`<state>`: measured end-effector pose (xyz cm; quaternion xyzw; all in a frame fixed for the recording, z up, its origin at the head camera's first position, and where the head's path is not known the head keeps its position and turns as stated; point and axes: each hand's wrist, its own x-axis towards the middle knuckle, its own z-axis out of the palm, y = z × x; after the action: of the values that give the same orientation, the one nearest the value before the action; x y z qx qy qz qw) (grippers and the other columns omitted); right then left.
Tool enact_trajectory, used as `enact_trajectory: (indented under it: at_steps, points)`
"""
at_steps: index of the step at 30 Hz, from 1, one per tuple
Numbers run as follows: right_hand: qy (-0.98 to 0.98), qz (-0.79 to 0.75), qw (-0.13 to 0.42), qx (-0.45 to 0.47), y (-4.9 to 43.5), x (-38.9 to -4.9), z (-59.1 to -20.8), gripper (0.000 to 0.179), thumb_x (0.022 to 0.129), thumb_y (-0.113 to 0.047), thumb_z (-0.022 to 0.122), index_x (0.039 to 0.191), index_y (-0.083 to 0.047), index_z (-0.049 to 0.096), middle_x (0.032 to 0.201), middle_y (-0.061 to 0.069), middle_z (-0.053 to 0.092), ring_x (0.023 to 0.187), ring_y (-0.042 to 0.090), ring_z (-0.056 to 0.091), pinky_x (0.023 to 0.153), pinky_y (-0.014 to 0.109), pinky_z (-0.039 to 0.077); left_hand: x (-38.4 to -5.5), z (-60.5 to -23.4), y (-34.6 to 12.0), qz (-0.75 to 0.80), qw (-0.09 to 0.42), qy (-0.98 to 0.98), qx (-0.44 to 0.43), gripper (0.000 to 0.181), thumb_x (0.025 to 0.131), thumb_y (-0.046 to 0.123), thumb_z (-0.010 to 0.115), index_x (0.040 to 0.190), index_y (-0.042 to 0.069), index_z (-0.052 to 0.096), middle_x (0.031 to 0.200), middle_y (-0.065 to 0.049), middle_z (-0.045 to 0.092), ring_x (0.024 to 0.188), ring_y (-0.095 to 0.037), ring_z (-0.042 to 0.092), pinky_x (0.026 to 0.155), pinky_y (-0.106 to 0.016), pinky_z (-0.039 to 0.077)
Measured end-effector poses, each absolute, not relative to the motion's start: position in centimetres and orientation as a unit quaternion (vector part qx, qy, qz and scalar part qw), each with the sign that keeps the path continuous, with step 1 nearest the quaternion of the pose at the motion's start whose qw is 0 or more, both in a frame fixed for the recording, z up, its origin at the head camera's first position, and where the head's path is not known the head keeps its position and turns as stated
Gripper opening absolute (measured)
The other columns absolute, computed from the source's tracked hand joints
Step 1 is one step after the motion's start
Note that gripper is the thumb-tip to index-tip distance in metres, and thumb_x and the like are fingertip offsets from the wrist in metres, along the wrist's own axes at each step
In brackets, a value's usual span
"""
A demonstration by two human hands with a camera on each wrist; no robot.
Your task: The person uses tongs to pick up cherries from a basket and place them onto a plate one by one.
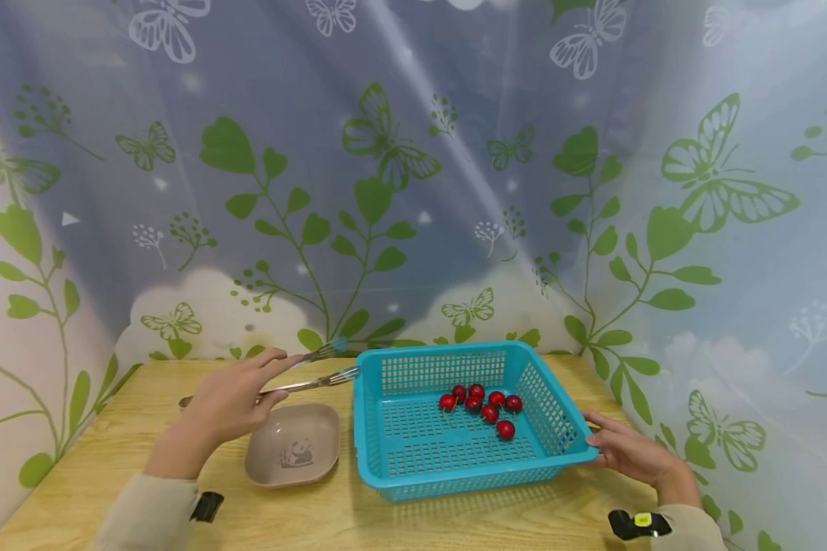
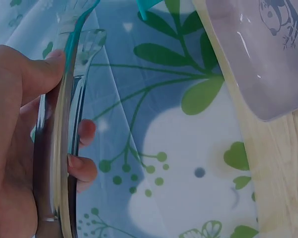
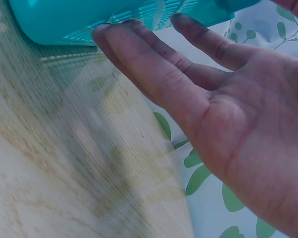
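Hiding tongs (image 1: 310,385) midway: left hand (image 1: 230,394)

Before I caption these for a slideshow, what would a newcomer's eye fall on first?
Probably the red cherries, clustered toward the right inside the blue basket. Next come the metal tongs in the left grip, pointing toward the basket, and the panda-printed dish left of it on the table.

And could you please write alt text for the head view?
A person's left hand holds shiny tongs beside a blue basket of red cherries, while the right hand touches the basket's right side. A beige panda-print dish sits left of it on a wooden table.
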<state>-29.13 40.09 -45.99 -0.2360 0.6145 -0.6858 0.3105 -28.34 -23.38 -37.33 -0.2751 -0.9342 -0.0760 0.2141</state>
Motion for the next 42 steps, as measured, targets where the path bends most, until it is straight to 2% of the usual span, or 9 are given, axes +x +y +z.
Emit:
enact_trajectory:
  at_steps: [6,13,17,23,29,34,42]
  points:
    - [0.608,-0.690,0.315,-0.237,40.0,-29.1,-46.0,0.045,0.109,-0.006,0.030,0.147,-0.028,0.039,0.140,-0.006,0.062,0.121,0.013,0.068,0.106,0.036,0.053,-28.5,-37.2,-22.8,-0.071,0.222,-0.928,-0.290,0.054,0.096,0.020,0.074,0.147,0.020,0.059,0.134,-0.006,0.066,0.058,0.003,0.039,0.048,-0.019,0.028]
    - [0.613,-0.686,0.312,-0.237,40.1,-29.1,-46.1,0.050,0.109,-0.006,0.030,0.157,-0.017,0.024,0.141,-0.007,0.062,0.122,0.013,0.068,0.107,0.036,0.053,-28.7,-37.0,-22.2,-0.069,0.221,-0.925,-0.301,0.051,0.095,0.019,0.074,0.145,0.018,0.062,0.136,-0.004,0.065,0.052,0.003,0.031,0.047,-0.019,0.027]
    - [0.619,-0.684,0.307,-0.235,40.2,-29.2,-46.1,0.053,0.109,-0.006,0.031,0.160,-0.013,0.018,0.141,-0.007,0.062,0.122,0.012,0.068,0.107,0.036,0.053,-28.8,-36.7,-21.8,-0.066,0.205,-0.929,-0.301,0.052,0.096,0.021,0.073,0.147,0.019,0.060,0.140,-0.004,0.063,0.056,0.002,0.036,0.048,-0.019,0.028]
    - [0.619,-0.684,0.307,-0.235,40.2,-29.2,-46.2,0.049,0.109,-0.006,0.031,0.155,-0.022,0.029,0.140,-0.007,0.063,0.121,0.012,0.069,0.107,0.036,0.053,-28.8,-36.4,-21.2,-0.068,0.210,-0.925,-0.308,0.054,0.094,0.020,0.075,0.146,0.018,0.060,0.144,-0.007,0.062,0.062,-0.001,0.045,0.047,-0.020,0.029]
    - [0.623,-0.684,0.299,-0.234,40.4,-29.1,-46.3,0.059,0.109,-0.006,0.031,0.163,-0.003,0.007,0.140,-0.007,0.063,0.120,0.012,0.069,0.106,0.036,0.054,-29.0,-36.1,-20.5,-0.067,0.201,-0.926,-0.313,0.053,0.095,0.021,0.075,0.146,0.019,0.060,0.143,-0.006,0.062,0.068,-0.003,0.052,0.048,-0.020,0.030]
    - [0.620,-0.685,0.300,-0.237,40.5,-29.1,-46.4,0.059,0.109,-0.006,0.030,0.163,-0.002,0.006,0.139,-0.006,0.064,0.119,0.012,0.069,0.106,0.036,0.054,-29.3,-35.9,-20.0,-0.061,0.188,-0.928,-0.316,0.054,0.096,0.022,0.074,0.147,0.022,0.058,0.145,-0.004,0.061,0.071,-0.005,0.055,0.048,-0.020,0.031]
    - [0.634,-0.677,0.293,-0.232,40.4,-29.0,-46.1,0.070,0.109,-0.006,0.031,0.156,0.014,-0.016,0.138,-0.007,0.064,0.119,0.011,0.069,0.104,0.035,0.055,-29.7,-35.2,-18.6,-0.059,0.197,-0.914,-0.351,0.053,0.095,0.021,0.075,0.145,0.017,0.060,0.145,-0.007,0.061,0.083,-0.014,0.067,0.051,-0.020,0.035]
